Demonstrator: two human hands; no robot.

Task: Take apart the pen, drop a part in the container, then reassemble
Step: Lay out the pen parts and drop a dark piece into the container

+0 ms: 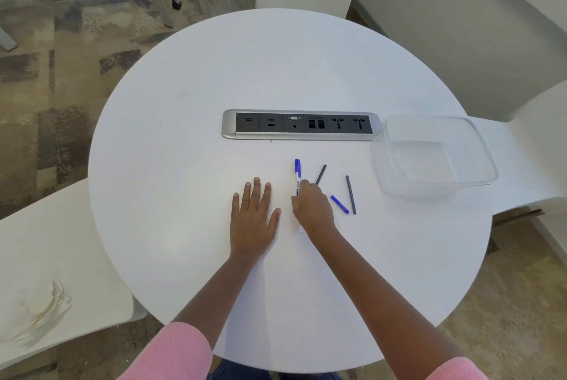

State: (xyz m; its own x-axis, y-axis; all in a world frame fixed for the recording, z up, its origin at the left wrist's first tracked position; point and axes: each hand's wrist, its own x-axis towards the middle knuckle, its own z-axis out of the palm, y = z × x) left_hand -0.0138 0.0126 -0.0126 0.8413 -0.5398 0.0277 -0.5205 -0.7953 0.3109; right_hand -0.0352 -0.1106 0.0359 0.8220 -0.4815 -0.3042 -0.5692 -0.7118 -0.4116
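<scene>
The pen (297, 178) lies on the round white desk (184, 165), pointing away from the person: a slim white barrel with printed lettering and a blue cap at its far end, its near tip showing just below the right hand (313, 209). That hand rests over the pen's middle with fingers curled down onto the barrel, touching it (whether it truly grips the barrel or only presses on it cannot be told). Just right of the hand lie three loose parts: a short dark rod (321, 174) tilted and partly tucked behind the fingers, a small blue piece (339, 204) lying diagonally, and a longer dark rod (351, 194) almost touching the blue piece at its near end. The left hand (253, 217) lies flat and released on the desk, fingers spread, just beside the pen and holding nothing. Farther right, a clear plastic container (478, 152) sits at the desk's edge, with nothing visible inside. Beyond the pen, a silver and black socket strip (300, 124) is set into the desk, its right end touching the container's corner.
</scene>
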